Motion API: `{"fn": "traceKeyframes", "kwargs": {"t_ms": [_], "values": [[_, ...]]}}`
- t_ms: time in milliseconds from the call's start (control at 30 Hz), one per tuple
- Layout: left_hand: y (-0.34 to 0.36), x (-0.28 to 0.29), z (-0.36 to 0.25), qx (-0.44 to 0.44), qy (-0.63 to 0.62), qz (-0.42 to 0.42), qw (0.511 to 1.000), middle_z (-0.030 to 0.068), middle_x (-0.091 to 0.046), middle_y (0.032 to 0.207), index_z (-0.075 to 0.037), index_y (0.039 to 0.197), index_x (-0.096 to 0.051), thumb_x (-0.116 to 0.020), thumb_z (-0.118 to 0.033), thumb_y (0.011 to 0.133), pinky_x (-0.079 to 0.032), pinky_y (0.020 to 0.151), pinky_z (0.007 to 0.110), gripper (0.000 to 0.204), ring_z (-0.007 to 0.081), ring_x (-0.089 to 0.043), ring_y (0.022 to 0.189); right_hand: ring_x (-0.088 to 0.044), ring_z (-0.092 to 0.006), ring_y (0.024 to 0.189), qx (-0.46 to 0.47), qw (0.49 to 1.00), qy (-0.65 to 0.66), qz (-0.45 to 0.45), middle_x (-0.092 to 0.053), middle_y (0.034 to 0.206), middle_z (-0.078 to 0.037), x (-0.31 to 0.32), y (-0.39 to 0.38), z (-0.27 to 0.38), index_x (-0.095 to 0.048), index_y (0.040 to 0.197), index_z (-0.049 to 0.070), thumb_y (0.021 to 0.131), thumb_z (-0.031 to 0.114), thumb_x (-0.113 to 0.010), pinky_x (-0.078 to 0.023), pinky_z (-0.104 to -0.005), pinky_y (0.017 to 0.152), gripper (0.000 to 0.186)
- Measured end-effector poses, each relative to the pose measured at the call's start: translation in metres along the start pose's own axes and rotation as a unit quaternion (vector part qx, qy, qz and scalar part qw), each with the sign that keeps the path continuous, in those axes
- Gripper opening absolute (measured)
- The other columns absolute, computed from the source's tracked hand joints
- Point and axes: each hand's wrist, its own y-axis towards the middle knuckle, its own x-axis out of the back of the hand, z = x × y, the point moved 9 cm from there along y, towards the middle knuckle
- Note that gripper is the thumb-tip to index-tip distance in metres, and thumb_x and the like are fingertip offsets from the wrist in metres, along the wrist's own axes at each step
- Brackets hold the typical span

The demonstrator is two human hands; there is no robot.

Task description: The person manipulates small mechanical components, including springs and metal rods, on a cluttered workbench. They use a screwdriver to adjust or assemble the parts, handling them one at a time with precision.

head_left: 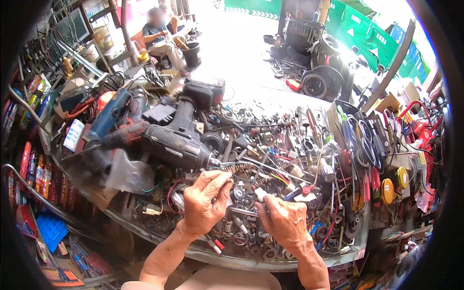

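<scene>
Over the heaped bench, my left hand (205, 200) has its fingers pressed together in a pinch; whatever sits between them is too small to make out. Just past its fingertips are a copper-coloured coil spring (240, 168) and the nose of a black cordless power tool (171, 147). My right hand (285, 220) is closed, thumb against fingers, on a small white plastic piece (261, 194) that sticks out at the fingertips. Between and beyond both hands lie loose wires, screws, a metal rod and a white connector (290, 186).
A blue angle grinder (112, 112) and a crumpled clear plastic bag (129, 171) lie at the left. On the right stands a tray (338, 108) of pliers and screwdrivers. The bench's metal front edge (232, 263) runs close to my body. Two people sit at the far left.
</scene>
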Motion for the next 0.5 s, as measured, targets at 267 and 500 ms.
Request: {"fn": "traceKeyframes", "kwargs": {"t_ms": [267,500], "values": [[0.0012,0.0038,-0.0026,0.005,-0.003,-0.012,1.000,0.0133,-0.071,0.107,-0.001,0.113,-0.074,-0.076,0.006,0.084,-0.059,0.065,0.033,0.030,0.0259,-0.072,0.084,-0.064,-0.0223,0.053,0.019,1.000,0.000,-0.003,-0.065,0.067,-0.005,-0.0076,-0.0047,-0.0005,-0.065,0.114,0.004,0.098,0.026,-0.067,-0.045,-0.0376,0.046,0.027],[-0.0026,0.0016,0.0014,0.063,-0.028,0.013,0.998,0.0121,-0.071,0.109,-0.002,0.113,-0.074,-0.075,0.008,0.082,-0.059,0.065,0.031,0.033,0.0239,-0.072,0.087,-0.066,-0.0230,0.055,0.014,1.000,-0.019,-0.006,-0.066,0.069,-0.006,-0.0007,-0.0043,0.0030,-0.067,0.111,0.003,0.092,0.021,-0.074,-0.047,-0.0361,0.048,0.027]]}}
